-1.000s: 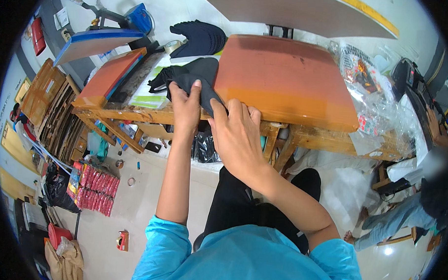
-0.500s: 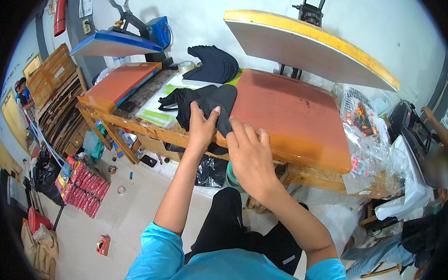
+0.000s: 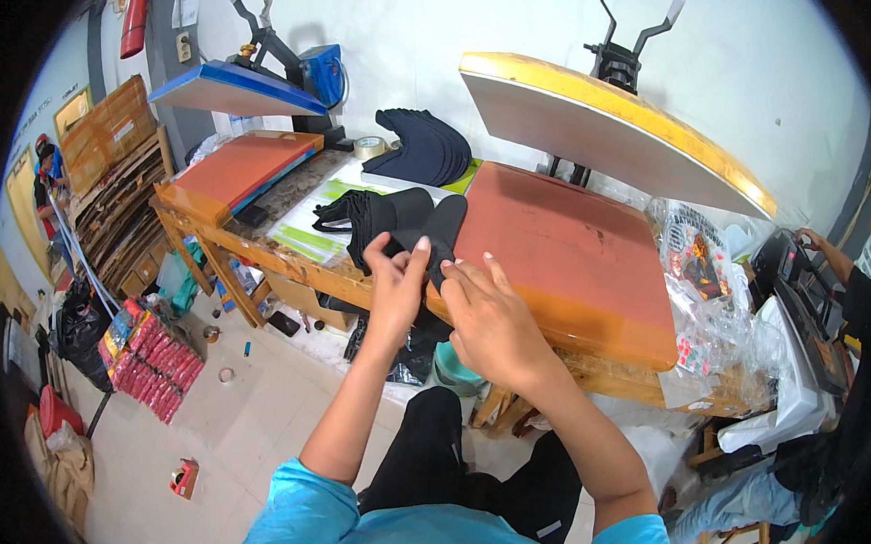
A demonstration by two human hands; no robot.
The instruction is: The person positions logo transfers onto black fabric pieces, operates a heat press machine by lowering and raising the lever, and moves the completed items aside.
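A narrow, round-ended black fabric piece (image 3: 448, 224) stands out over the near edge of the bench. My right hand (image 3: 491, 322) pinches its lower end between thumb and fingers. Beside it, my left hand (image 3: 396, 295) has its thumb raised against the piece's left side; its index finger is bent and apart from the thumb. Behind my left hand lies a bunched pile of black fabric pieces (image 3: 370, 217) with thin straps. Further back, several curved black pieces (image 3: 421, 147) are fanned in a stack.
A heat press with a raised yellow-edged plate (image 3: 613, 125) and orange-brown bed (image 3: 570, 262) stands at right. A smaller press with a raised blue plate (image 3: 236, 88) is at left. Tape (image 3: 369, 148) lies between them. Plastic bags (image 3: 704, 281) crowd the bench's right end, near another person's arm (image 3: 829, 255).
The black piece now looks narrower and more upright. My left hand has drawn back from its face, its index finger bending. The whole view has shifted a little.
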